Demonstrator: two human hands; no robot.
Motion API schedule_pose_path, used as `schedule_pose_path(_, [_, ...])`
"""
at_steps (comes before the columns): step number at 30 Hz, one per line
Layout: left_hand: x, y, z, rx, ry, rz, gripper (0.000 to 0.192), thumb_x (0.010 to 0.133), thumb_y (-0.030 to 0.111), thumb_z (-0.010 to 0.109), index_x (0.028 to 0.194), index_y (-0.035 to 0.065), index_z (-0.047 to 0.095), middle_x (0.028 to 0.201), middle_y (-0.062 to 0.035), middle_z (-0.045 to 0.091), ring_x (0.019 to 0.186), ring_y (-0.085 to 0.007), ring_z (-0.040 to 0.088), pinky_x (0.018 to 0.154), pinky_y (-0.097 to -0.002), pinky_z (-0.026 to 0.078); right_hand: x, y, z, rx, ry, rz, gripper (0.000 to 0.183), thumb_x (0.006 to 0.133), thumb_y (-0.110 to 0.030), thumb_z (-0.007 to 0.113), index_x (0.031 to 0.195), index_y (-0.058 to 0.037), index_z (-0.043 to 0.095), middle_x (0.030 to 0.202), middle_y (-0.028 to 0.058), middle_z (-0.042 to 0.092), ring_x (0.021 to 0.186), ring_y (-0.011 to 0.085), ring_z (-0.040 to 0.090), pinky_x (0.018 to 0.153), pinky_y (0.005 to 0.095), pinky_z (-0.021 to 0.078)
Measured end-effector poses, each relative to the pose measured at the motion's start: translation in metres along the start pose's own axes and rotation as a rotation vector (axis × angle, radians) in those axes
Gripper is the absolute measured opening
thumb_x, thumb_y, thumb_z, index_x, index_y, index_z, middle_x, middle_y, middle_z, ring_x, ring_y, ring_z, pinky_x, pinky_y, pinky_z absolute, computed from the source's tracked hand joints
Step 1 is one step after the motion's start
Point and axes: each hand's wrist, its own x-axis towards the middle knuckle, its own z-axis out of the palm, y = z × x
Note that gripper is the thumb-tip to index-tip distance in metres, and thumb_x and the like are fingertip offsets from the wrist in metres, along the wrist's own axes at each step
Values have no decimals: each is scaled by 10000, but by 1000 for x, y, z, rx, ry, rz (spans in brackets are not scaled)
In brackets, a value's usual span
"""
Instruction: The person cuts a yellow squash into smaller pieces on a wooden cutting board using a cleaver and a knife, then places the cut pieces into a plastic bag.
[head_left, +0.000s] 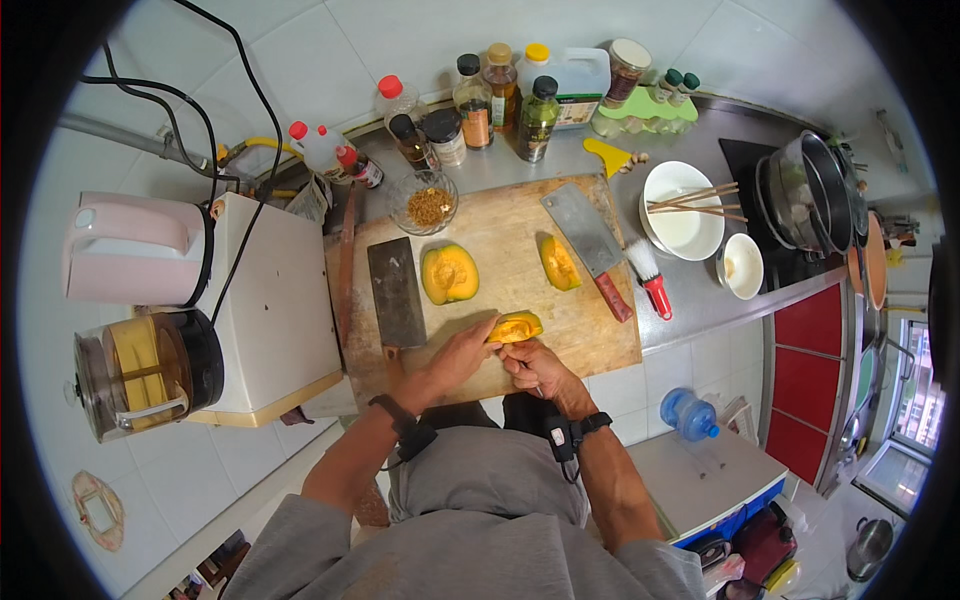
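Note:
My left hand (469, 351) grips a wedge of green-skinned pumpkin (525, 325), its orange hollow facing up, over the front of the wooden cutting board (480, 375). Close against the wedge, my right hand (538, 366) is closed on a thin metal utensil (540, 391). Only its handle end shows; the working end is hidden. A larger pumpkin piece (450, 274) lies beyond my left hand, cut side up. Another wedge (560, 264) rests farther right. One cleaver (397, 296) lies left of the large piece, and a red-handled cleaver (585, 229) lies at the right.
A glass bowl of brown crumbs (429, 206) stands at the board's back left. Several bottles (476, 105) line the wall. To the right are a red-handled brush (654, 289), a white bowl with chopsticks (679, 240), a small bowl (742, 270) and a pot (799, 195) on the stove.

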Motion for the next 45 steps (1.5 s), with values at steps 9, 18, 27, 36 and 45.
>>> schedule_pose_path(9, [4,-2,-8,151,-75,125,548,922,155,618,1404,2,406,1302,-226,560,1179,-378,561,960,-401,473,-7,-10,-10,-26,-73,74,153,982,-179,534,966,-32,577,583,-12,454,352,50,260,337,222,207])
schedule_pose_path(18, [7,-5,-7,128,-38,130,324,877,91,611,1173,-12,526,1075,-245,616,1004,-430,594,824,-460,494,-15,-20,11,-5,-121,55,176,997,-198,517,967,-38,583,566,-26,422,346,55,259,333,223,195])
schedule_pose_path(27, [2,-6,12,75,153,117,263,910,92,564,1146,-23,564,997,-230,625,905,-411,614,778,-440,494,-36,-27,34,-74,-23,-54,219,1015,-208,506,1006,-2,579,593,-11,448,349,46,274,323,225,204])
schedule_pose_path(36, [-9,2,18,-97,205,34,372,948,114,586,1289,-26,538,937,-156,652,735,-194,642,709,-321,512,-88,-39,-6,-133,337,-376,191,995,-160,506,962,-5,612,628,34,554,355,66,322,331,233,220])
schedule_pose_path(45, [6,19,14,-61,246,-23,357,933,171,590,1260,27,576,1101,-222,636,988,-380,618,848,-427,489,-37,-67,-26,-539,750,-954,424,869,-212,721,1153,71,581,942,117,649,737,128,605,637,256,485])
